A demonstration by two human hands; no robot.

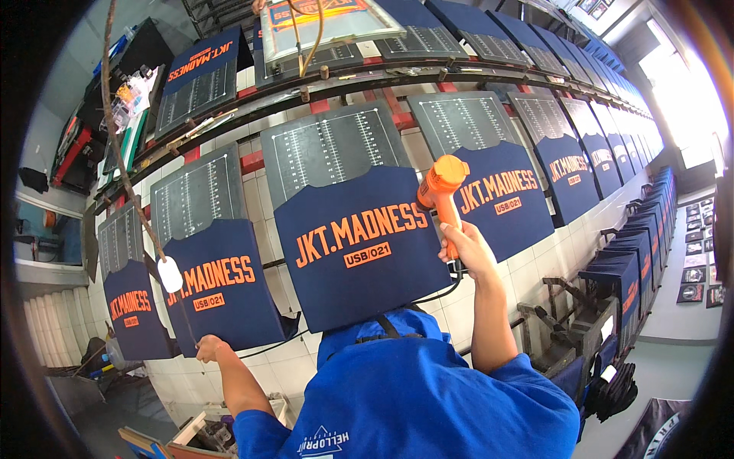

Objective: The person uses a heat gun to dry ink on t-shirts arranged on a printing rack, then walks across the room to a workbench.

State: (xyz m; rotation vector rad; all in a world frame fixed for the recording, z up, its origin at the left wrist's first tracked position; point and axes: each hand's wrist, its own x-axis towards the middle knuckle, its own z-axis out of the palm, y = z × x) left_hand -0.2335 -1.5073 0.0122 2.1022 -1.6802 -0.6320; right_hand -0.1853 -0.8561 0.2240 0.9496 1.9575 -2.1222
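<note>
In my right hand (pixel 468 249) is an orange heat gun (pixel 445 183), gripped by its handle. Its dark nozzle is over the right end of the orange print on a navy T-shirt (pixel 352 287), which lies stretched on a dark printing board (pixel 332 141). A black cable (pixel 443 293) runs from the handle. Down at the left, my left hand (pixel 210 349) is closed, pinching a thin cord beneath a hanging white oval piece (pixel 170 274). Behind that piece lies another printed navy T-shirt (pixel 218 275).
More boards with navy shirts (pixel 569 172) curve off to the right. A screen frame (pixel 336 34) sits over the far row, a person's hand (pixel 258 6) beside it. Shirt-covered boards (pixel 615 279) line the lower right. A wooden box (pixel 187 436) stands low at left.
</note>
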